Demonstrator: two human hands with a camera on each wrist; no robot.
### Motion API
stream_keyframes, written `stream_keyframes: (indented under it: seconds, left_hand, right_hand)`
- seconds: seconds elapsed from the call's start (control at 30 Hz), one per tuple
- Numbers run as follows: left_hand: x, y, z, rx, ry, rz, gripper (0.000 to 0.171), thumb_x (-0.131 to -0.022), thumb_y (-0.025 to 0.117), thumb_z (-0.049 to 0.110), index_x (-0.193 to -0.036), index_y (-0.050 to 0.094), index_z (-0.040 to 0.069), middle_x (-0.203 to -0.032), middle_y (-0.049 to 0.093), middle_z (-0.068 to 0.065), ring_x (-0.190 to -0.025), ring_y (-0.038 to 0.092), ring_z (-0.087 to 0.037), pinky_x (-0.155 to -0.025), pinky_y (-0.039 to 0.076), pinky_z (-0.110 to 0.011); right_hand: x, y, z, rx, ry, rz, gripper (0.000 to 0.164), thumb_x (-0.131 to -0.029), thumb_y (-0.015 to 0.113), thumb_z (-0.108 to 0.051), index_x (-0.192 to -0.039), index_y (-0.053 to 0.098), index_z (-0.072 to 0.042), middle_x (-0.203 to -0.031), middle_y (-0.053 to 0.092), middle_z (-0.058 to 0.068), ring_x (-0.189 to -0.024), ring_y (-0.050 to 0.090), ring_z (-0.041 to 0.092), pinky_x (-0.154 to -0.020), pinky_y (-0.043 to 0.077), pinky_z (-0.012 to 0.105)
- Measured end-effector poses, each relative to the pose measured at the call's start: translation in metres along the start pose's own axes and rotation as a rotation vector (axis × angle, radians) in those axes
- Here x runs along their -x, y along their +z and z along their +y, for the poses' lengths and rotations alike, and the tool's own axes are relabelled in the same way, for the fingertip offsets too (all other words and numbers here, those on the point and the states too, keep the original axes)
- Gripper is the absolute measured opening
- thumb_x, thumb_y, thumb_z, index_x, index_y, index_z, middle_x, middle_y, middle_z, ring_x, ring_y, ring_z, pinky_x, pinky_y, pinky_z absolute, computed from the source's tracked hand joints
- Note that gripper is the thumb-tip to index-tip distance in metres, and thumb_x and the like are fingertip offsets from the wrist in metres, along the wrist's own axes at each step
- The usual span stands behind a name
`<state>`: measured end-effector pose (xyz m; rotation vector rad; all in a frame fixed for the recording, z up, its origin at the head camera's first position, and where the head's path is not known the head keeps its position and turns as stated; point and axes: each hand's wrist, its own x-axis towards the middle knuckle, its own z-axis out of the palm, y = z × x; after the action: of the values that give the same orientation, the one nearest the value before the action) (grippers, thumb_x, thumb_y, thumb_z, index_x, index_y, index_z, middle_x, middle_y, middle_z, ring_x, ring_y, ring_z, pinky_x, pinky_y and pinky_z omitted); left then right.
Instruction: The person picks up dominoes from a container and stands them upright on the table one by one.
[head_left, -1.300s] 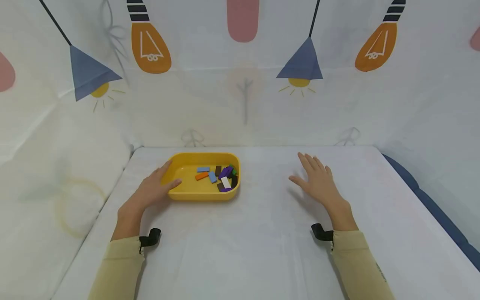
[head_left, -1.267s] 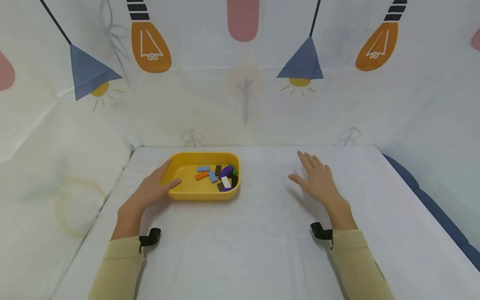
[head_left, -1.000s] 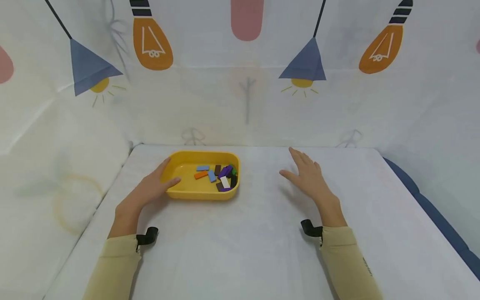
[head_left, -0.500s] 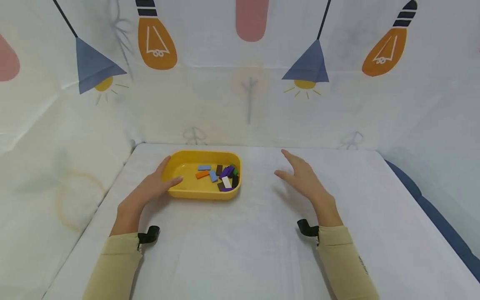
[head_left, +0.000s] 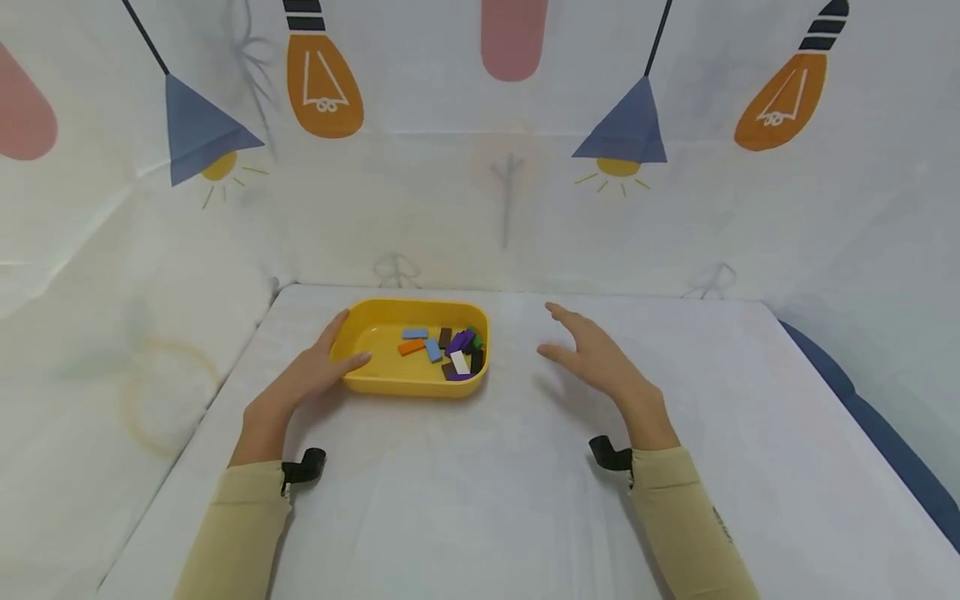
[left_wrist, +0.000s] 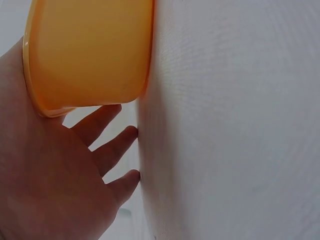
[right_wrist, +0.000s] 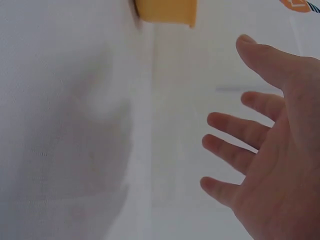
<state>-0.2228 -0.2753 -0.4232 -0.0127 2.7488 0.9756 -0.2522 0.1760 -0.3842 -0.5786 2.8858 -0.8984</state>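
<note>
A shallow yellow tray (head_left: 375, 383) with rounded corners stands toward the back left of the white table. Small flat building bricks (head_left: 432, 349) lie in it in blue, orange, brown, purple, white, black and green, mostly toward its right end. My left hand (head_left: 307, 375) holds the tray's left end, thumb over the rim and the other fingers outside. In the left wrist view the tray wall (left_wrist: 90, 50) fits between thumb and fingers. My right hand (head_left: 596, 358) hovers right of the tray, fingers apart, holding nothing.
A white cloth covers the table (head_left: 450, 500). Behind it hangs a pale curtain (head_left: 450, 208) printed with lamps and bulbs. A dark blue padded edge (head_left: 870, 408) runs along the right side. Each wrist carries a black camera mount (head_left: 303, 467).
My right hand has moved left toward the tray and turned so that its fingers overlap in the head view. The left hand stays at the tray, and the head view has shifted slightly.
</note>
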Motion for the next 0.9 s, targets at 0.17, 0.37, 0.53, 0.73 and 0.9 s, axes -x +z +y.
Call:
stream_keyframes:
  seconds: [0.17, 0.37, 0.53, 0.73, 0.9]
  left_hand:
    - [0.0, 0.0, 0.002, 0.015, -0.001, 0.01, 0.099, -0.089, 0.05, 0.073, -0.156, -0.016, 0.041, -0.168, 0.005, -0.018, -0.147, 0.019, -0.054, -0.113, 0.02, -0.075]
    - [-0.002, 0.003, 0.002, 0.064, 0.025, 0.024, 0.099, -0.091, 0.054, 0.067, -0.158, -0.013, 0.038, -0.169, 0.001, -0.014, -0.151, 0.013, -0.049, -0.116, 0.016, -0.072]
    - [-0.002, 0.002, 0.002, 0.067, 0.048, 0.034, 0.097, -0.092, 0.056, 0.064, -0.158, -0.01, 0.039, -0.169, 0.003, -0.015, -0.151, 0.014, -0.049, -0.116, 0.016, -0.072]
    - [-0.002, 0.001, 0.0, 0.054, 0.048, 0.032, 0.098, -0.09, 0.056, 0.066, -0.159, -0.009, 0.038, -0.168, 0.006, -0.016, -0.15, 0.015, -0.049, -0.116, 0.017, -0.072]
    - [-0.002, 0.001, -0.001, 0.06, 0.042, 0.035, 0.097, -0.091, 0.056, 0.066, -0.159, -0.008, 0.039, -0.168, 0.006, -0.016, -0.15, 0.014, -0.05, -0.115, 0.017, -0.073]
  right_hand:
    - [-0.004, 0.003, -0.009, -0.005, 0.0, -0.018, 0.077, -0.095, 0.06, -0.052, -0.159, 0.024, -0.028, -0.163, 0.031, 0.0, -0.151, 0.029, 0.028, -0.122, 0.025, 0.054]
    - [-0.012, 0.008, -0.015, 0.003, -0.019, -0.027, 0.076, -0.095, 0.06, -0.051, -0.159, 0.024, -0.03, -0.163, 0.032, 0.001, -0.149, 0.032, 0.03, -0.122, 0.026, 0.055]
    - [-0.018, 0.01, -0.02, 0.002, -0.023, -0.022, 0.076, -0.095, 0.062, -0.048, -0.158, 0.024, -0.032, -0.162, 0.034, 0.001, -0.149, 0.033, 0.03, -0.121, 0.027, 0.056]
    - [-0.023, 0.014, -0.027, -0.001, -0.021, -0.048, 0.077, -0.094, 0.061, -0.051, -0.158, 0.022, -0.034, -0.16, 0.037, 0.0, -0.148, 0.033, 0.028, -0.121, 0.028, 0.056]
    - [-0.028, 0.018, -0.034, -0.008, -0.031, -0.057, 0.076, -0.094, 0.062, -0.05, -0.158, 0.024, -0.035, -0.16, 0.037, -0.002, -0.148, 0.034, 0.027, -0.121, 0.028, 0.055]
